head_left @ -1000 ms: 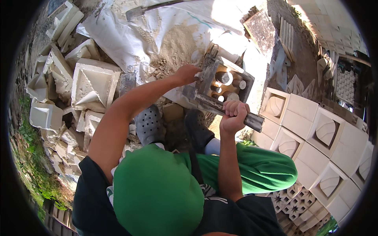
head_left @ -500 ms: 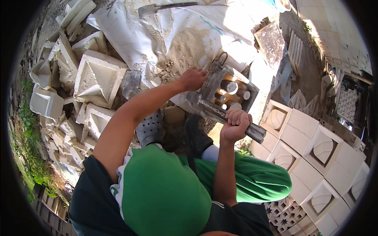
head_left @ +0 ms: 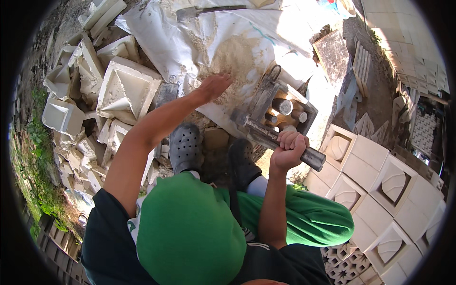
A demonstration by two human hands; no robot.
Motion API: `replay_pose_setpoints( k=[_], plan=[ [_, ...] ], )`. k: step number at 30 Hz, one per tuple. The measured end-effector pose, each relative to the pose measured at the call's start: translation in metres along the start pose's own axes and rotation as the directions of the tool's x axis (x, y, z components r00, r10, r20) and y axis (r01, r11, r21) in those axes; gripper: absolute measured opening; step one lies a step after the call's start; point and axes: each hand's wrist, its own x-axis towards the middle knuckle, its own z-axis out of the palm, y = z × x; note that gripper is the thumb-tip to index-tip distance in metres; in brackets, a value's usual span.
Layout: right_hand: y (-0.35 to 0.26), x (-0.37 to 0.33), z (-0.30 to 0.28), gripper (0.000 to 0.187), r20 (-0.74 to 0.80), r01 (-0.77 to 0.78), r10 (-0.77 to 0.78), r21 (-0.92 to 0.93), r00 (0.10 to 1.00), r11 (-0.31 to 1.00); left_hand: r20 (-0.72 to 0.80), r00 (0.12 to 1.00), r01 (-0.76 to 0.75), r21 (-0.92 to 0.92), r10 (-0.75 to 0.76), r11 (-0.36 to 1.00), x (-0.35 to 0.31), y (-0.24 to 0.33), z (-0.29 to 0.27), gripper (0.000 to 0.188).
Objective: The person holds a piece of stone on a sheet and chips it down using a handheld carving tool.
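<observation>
Left hand [head_left: 214, 87], earlier at mould's [head_left: 308, 119] side, now apart, by sand [head_left: 242, 53], contact unclear; fingers loosely extended, nothing visible held. Right hand [head_left: 290, 148] still wrapped tight round bar [head_left: 262, 130] along mould's near side. Mould: right of sand; dark, grimy box, round cylinders inside.

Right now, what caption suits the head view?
Right hand holds a hammer-like tool by a boxy frame; open left hand over a dusty sheet.

Pale broken blocks [head_left: 129, 90] lie heaped on the left, with green plants [head_left: 40, 142] along their outer side. Cream blocks [head_left: 365, 159] stand in rows on the right; farther off are a flat board [head_left: 331, 56] and a bucket [head_left: 346, 8].
</observation>
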Motion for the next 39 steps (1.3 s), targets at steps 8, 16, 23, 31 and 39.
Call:
replay_pose_setpoints(
  k=[8,16,23,31,39],
  plan=[
    [0.000,0.003,0.003,0.032,0.010,-0.022,0.022,0.017,1.000,1.000,0.079,0.994,-0.078,0.063,0.073,0.995,-0.038,-0.017,-0.021,0.024],
    [-0.026,0.008,0.053,0.032,0.166,-0.093,0.086,0.034,0.982,0.995,0.017,0.998,-0.061,0.217,0.059,0.974,-0.063,-0.016,-0.018,0.039],
    [-0.052,0.009,0.100,0.032,0.338,0.011,-0.052,0.123,0.940,0.992,-0.046,0.973,0.230,0.120,-0.226,0.966,-0.098,-0.016,-0.047,0.053],
    [0.022,0.020,0.125,0.031,0.338,-0.106,0.104,-0.012,0.935,0.994,-0.122,0.975,0.182,-0.053,-0.187,0.982,-0.105,-0.008,-0.035,0.080],
    [-0.046,0.027,0.161,0.033,0.393,-0.004,-0.011,0.037,0.920,0.999,0.089,0.933,0.354,-0.045,-0.349,0.934,-0.118,-0.009,-0.053,0.097]
  ],
)
